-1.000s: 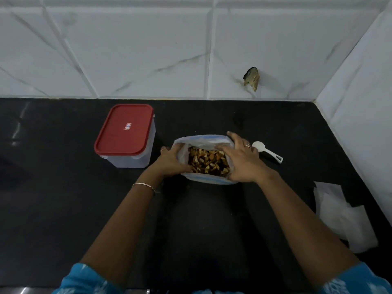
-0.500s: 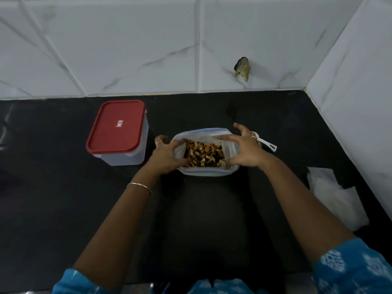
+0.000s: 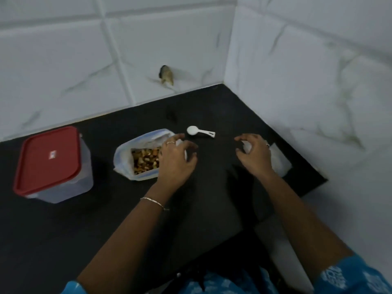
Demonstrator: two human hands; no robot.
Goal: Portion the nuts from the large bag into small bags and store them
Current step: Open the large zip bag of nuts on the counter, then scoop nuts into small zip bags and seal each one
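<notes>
The large clear bag (image 3: pixel 125 158) stands open on the black counter (image 3: pixel 101 221), with mixed nuts (image 3: pixel 144 161) showing inside. My left hand (image 3: pixel 176 162) hovers at the bag's right rim with fingers loosely curled and nothing in them. My right hand (image 3: pixel 256 158) is over the pile of small white bags (image 3: pixel 280 162) near the right wall, and its thumb and fingers pinch the edge of one small bag. A white measuring spoon (image 3: pixel 199 131) lies on the counter between and beyond the two hands.
A clear storage box with a red lid (image 3: pixel 48 158) stands left of the large bag. White tiled walls close the back and the right side, meeting in a corner; the back wall has a broken hole (image 3: pixel 166 74). The counter's front edge steps back on the right.
Both hands have let go of the large bag's mouth. My right hand has moved right onto the small bags, my left has slid to the bag's right rim. The view has swung right.
</notes>
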